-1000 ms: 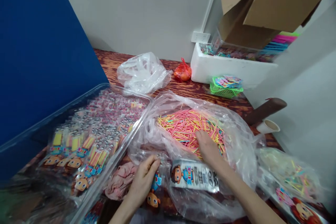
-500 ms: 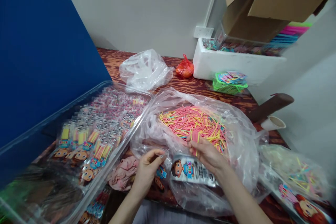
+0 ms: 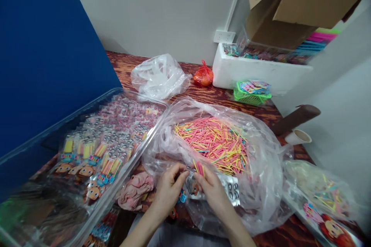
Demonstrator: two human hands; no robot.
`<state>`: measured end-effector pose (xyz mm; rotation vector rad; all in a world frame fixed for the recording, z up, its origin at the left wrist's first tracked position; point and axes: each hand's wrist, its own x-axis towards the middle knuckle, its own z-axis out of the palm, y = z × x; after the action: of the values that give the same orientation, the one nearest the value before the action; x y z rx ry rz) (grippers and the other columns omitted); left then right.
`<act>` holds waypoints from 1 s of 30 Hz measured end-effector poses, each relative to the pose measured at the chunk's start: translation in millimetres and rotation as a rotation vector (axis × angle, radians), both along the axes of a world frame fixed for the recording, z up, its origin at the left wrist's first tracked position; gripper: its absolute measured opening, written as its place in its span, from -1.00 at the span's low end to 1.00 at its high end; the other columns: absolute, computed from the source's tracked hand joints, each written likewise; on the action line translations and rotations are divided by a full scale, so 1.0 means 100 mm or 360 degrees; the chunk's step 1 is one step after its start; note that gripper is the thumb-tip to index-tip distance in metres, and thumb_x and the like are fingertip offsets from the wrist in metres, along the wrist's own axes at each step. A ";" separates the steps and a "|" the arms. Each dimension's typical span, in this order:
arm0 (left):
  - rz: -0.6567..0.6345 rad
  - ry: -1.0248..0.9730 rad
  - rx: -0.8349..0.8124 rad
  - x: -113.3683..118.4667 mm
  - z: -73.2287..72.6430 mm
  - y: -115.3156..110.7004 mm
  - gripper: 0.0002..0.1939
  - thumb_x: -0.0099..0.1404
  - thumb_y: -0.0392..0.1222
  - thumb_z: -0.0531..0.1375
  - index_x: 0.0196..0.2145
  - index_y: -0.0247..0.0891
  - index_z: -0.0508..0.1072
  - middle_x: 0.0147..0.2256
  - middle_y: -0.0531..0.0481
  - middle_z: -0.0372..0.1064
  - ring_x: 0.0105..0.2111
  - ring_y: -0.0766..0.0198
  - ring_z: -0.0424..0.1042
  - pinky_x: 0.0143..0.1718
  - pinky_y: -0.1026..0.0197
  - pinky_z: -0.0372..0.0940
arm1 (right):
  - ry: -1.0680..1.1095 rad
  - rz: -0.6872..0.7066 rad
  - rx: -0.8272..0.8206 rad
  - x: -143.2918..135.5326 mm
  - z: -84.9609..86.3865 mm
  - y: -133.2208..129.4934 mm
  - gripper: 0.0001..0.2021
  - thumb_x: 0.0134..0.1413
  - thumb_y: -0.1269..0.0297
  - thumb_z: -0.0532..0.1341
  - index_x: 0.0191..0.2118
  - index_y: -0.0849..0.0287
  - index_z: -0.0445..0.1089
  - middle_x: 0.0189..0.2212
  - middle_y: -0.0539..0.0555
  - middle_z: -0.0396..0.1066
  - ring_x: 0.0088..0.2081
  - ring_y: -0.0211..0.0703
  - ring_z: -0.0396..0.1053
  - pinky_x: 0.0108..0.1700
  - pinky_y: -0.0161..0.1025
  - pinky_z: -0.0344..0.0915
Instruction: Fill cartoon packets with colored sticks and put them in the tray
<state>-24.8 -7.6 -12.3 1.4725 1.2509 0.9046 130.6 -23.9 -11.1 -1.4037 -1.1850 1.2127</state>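
My right hand [image 3: 213, 191] pinches a small bundle of thin pink and yellow sticks [image 3: 199, 167], held upright at the fingertips. Close beside it, my left hand [image 3: 169, 187] is closed on a small clear printed packet [image 3: 182, 197], partly hidden behind the fingers. Beneath my right hand lies a silver printed pouch [image 3: 232, 190], mostly covered by the hand. A large heap of pink, yellow and blue sticks [image 3: 213, 142] fills an opened clear plastic bag [image 3: 262, 197] just beyond both hands.
On the left stands a clear plastic bin [image 3: 150, 135] with many filled packets [image 3: 101, 162]. A pink cloth [image 3: 136, 191] lies beside it. Farther back are a white plastic bag [image 3: 160, 77], a red bag [image 3: 203, 76], a green basket [image 3: 252, 96] and a foam box [image 3: 261, 71].
My right hand has moved left and down with the sticks, away from the heap and close to my left hand. My left hand has shifted slightly right.
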 end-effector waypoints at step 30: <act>0.0013 -0.0133 -0.0174 -0.10 -0.07 -0.08 -0.70 0.32 -0.02 0.13 -0.42 -0.28 0.48 -0.48 0.06 0.33 -0.44 0.30 0.26 -0.41 0.34 0.15 | 0.1600 -0.0252 -0.0519 0.22 0.04 0.03 -0.80 -0.12 0.29 0.47 -0.36 0.22 0.50 -0.51 -0.03 0.45 -0.44 -0.27 0.40 -0.26 -0.27 0.38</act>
<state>-34.3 -15.9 -19.2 1.3317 1.2267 0.8806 153.0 -20.8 -6.9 -0.8468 -0.1801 1.7272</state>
